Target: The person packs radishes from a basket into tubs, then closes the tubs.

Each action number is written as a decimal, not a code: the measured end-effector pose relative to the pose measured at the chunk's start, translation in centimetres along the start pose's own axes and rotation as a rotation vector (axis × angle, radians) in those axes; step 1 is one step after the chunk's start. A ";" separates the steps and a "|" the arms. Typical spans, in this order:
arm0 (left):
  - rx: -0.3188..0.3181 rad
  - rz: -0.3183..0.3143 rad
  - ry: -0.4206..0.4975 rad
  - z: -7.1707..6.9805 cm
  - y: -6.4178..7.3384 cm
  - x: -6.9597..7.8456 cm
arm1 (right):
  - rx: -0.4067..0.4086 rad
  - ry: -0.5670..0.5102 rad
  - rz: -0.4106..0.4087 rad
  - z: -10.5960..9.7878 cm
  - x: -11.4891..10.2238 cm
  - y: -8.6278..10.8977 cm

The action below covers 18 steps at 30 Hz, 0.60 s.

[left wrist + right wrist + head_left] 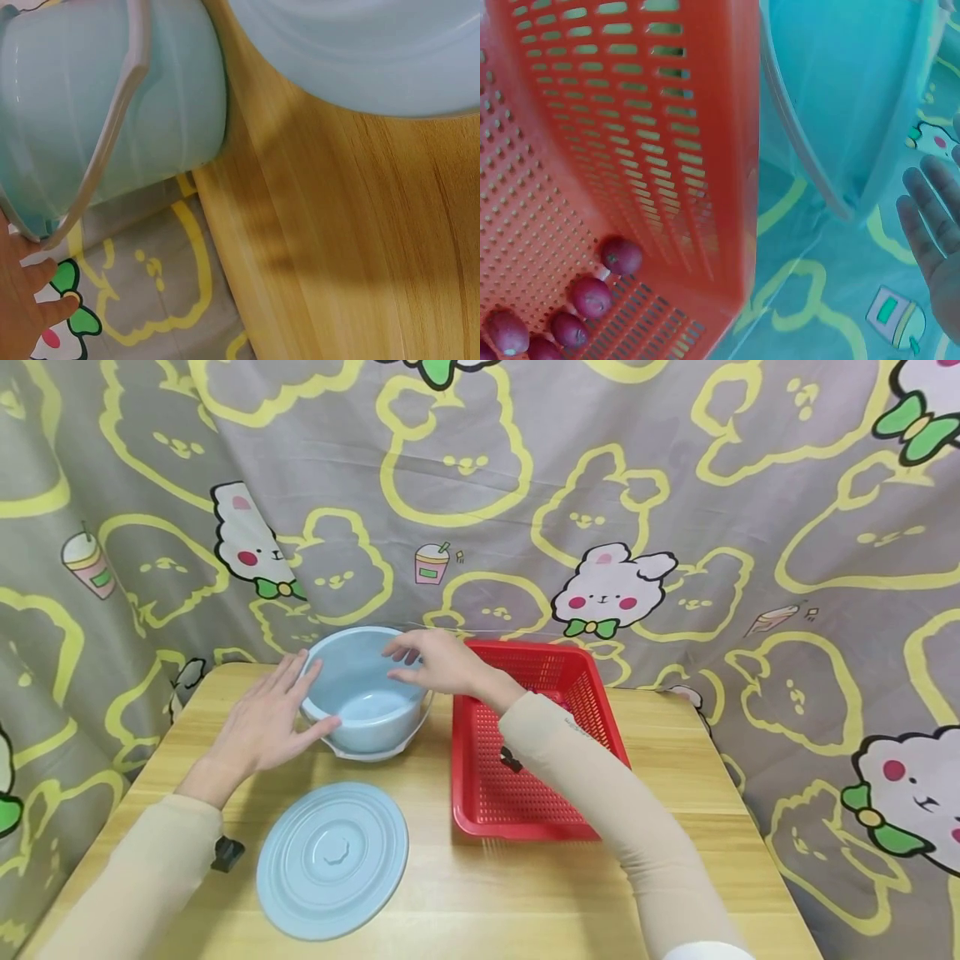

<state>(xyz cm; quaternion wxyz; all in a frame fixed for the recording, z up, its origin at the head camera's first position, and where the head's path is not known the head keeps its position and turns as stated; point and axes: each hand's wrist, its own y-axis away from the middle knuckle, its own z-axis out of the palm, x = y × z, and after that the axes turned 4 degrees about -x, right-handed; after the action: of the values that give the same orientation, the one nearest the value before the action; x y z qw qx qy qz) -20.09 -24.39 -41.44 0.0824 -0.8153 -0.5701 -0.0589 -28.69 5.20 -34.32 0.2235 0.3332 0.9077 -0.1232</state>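
Observation:
A light blue plastic bucket (371, 735) stands upright at the back of the table, its pale handle (112, 124) hanging down against the side. At the bucket's left rim is my left hand (258, 718), fingers extended and thumb spread toward the front; whether it touches the rim I cannot tell. Over the right rim reaches my right hand (446, 664), its fingers loosely bent above the opening with nothing in them. No contents show inside the bucket. A round blue lid (333, 860) lies flat on the table in front of it.
Right of the bucket sits a red perforated basket (467, 768), partly hidden by my right forearm. Several small purple-red round fruits or vegetables (592, 296) lie in its far end. A patterned grey curtain (480, 460) hangs behind the wooden table (450, 902).

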 end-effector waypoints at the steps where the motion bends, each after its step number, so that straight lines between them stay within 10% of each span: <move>1: -0.002 0.000 0.001 0.0 0.0 0.0 | 0.021 -0.031 -0.002 -0.2 0.2 0.4; 18: -0.004 -0.004 0.003 -0.1 0.1 0.1 | 0.236 -0.402 0.207 -3.3 4.6 5.9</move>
<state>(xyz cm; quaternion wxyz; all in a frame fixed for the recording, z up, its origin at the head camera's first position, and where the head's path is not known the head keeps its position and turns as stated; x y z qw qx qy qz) -20.00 -24.39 -41.32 0.0816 -0.8143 -0.5714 -0.0615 -28.96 13.33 -34.13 0.3704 0.4170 0.7854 -0.2683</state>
